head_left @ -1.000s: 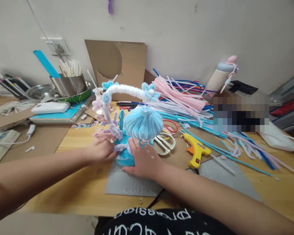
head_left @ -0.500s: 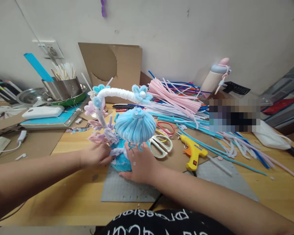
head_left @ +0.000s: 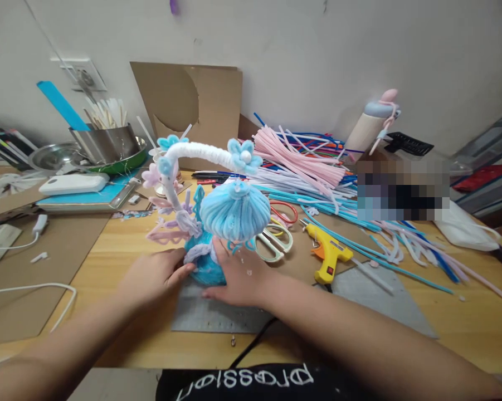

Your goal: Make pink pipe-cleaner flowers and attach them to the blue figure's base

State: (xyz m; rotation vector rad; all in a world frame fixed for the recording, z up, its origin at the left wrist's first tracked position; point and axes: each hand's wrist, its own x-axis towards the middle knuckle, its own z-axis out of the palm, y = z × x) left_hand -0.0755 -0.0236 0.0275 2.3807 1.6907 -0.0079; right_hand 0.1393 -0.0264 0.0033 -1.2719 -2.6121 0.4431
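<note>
A blue pipe-cleaner doll [head_left: 229,214] with a round fuzzy head stands on a grey mat [head_left: 200,312] in the middle of the wooden table. A white fuzzy arch [head_left: 200,150] with blue flowers curves over its head. My left hand [head_left: 152,275] rests against the doll's left side, its fingertips touching the pale lilac piece on the body. My right hand [head_left: 240,275] cups the blue skirt from the right, fingers wrapped round it and the thumb up toward the head.
White-handled scissors [head_left: 276,245] and a yellow glue gun [head_left: 328,253] lie right of the doll. A heap of pink, blue and white pipe cleaners [head_left: 309,167] fills the back right. A metal pot of sticks [head_left: 104,139], cardboard [head_left: 188,106] and a white cable [head_left: 37,289] lie left.
The doll and both hands stay together on the mat. My left hand has slid a little lower and its forearm has swung toward me. The view has shifted slightly.
</note>
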